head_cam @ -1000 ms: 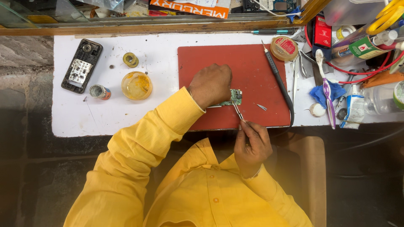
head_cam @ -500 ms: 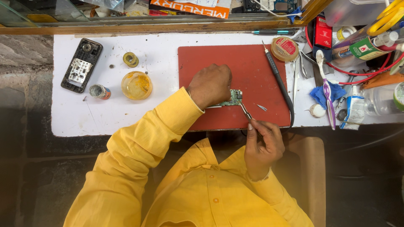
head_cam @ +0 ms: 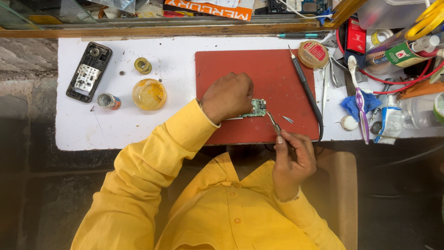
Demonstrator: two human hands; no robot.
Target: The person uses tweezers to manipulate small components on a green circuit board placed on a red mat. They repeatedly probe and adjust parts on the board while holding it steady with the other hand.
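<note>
Seen from the head camera, a person in a yellow shirt sits at a white worktop [head_cam: 111, 125] and works over a red mat [head_cam: 277, 78] laid at its middle. The left hand [head_cam: 227, 96] rests on the mat with its fingers curled down, pressing the left end of a small green circuit board [head_cam: 258, 108] flat against the mat. The right hand [head_cam: 292, 157] hangs just off the near edge of the worktop, its fingers pinched together around the handle end of thin metal tweezers [head_cam: 274, 122], whose tips meet the right corner of the board. A small silver scrap [head_cam: 287, 119] lies on the mat just beside the tweezers. A black soldering iron [head_cam: 305, 92] lies along the mat's right edge, its tip pointing away from the person, near a round tin [head_cam: 313, 54] at the mat's far corner. To the left of the mat stand a shallow amber dish [head_cam: 149, 94], a small solder spool [head_cam: 143, 65] and a little cylinder [head_cam: 109, 101], with an opened black phone shell [head_cam: 89, 71] well apart at the far left. On the right, a purple toothbrush [head_cam: 359, 99] lies across a blue cloth [head_cam: 354, 104] among tubes and bottles.
</note>
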